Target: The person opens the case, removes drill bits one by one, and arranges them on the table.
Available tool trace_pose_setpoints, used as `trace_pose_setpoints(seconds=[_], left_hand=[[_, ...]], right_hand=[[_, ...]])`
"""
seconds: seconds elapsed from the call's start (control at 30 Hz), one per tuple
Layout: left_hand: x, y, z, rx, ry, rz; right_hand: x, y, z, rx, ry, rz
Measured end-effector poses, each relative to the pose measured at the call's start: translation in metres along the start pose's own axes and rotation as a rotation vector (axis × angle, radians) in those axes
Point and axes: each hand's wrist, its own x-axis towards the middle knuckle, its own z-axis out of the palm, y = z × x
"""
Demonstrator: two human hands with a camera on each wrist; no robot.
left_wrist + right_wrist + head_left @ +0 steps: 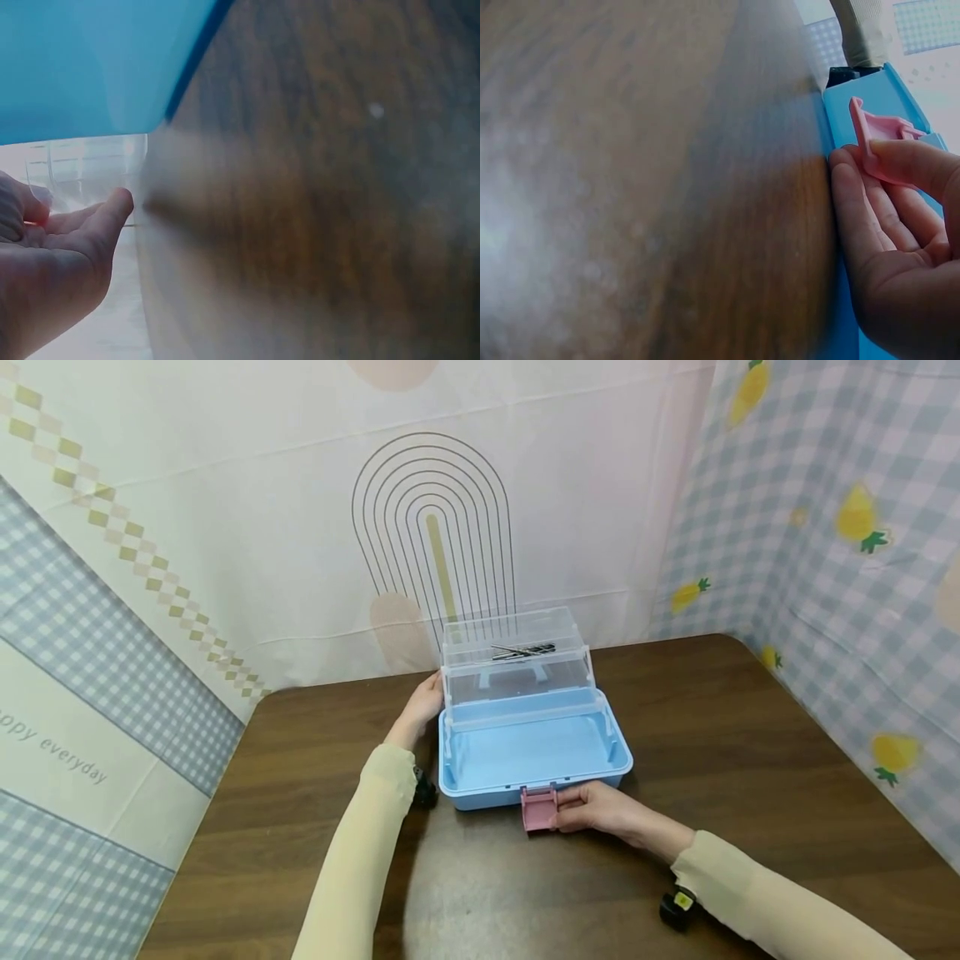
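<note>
A light-blue plastic storage box (536, 752) stands on the table with its clear hinged lid (517, 677) raised. Several thin dark metal pieces (525, 651) lie in a clear upper section, too small to name. At the lid's left side, my left hand (426, 697) holds the clear plastic edge between thumb and fingers; some fingertips are hidden behind it. The pink latch (539, 810) hangs at the box's front, swung outward. My right hand (600, 810) pinches its right side, the thumb on the latch (896, 161) and the fingers beneath.
The brown wooden table (322, 827) carries the box near its back edge. Patterned cloth (600, 502) hangs behind it and along both sides. A black wrist device (677, 907) sits under the right sleeve, another (424, 789) by the left.
</note>
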Motion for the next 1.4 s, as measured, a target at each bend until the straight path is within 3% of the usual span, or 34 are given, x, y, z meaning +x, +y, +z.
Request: trace_pose_setpoints(seconds=[0.3, 0.6, 0.8, 1.2, 1.4], left_hand=[[0.001, -0.001, -0.002, -0.025, -0.014, -0.022], [-0.001, -0.001, -0.003, -0.086, 0.044, -0.007], [-0.003, -0.001, -0.004, -0.105, 0.042, -0.027], [-0.006, -0.002, -0.004, -0.118, 0.019, -0.035], [-0.008, -0.002, -0.004, -0.131, 0.010, -0.030]], right_hand=[[-0.001, 0.001, 0.000, 0.012, -0.003, -0.003], [-0.004, 0.001, -0.006, 0.009, -0.039, 0.021], [-0.011, 0.000, -0.013, -0.001, -0.036, 0.036], [-0.043, 0.010, -0.066, 0.089, -0.043, 0.068], [-0.058, 0.004, -0.096, 0.018, 0.009, 0.090]])
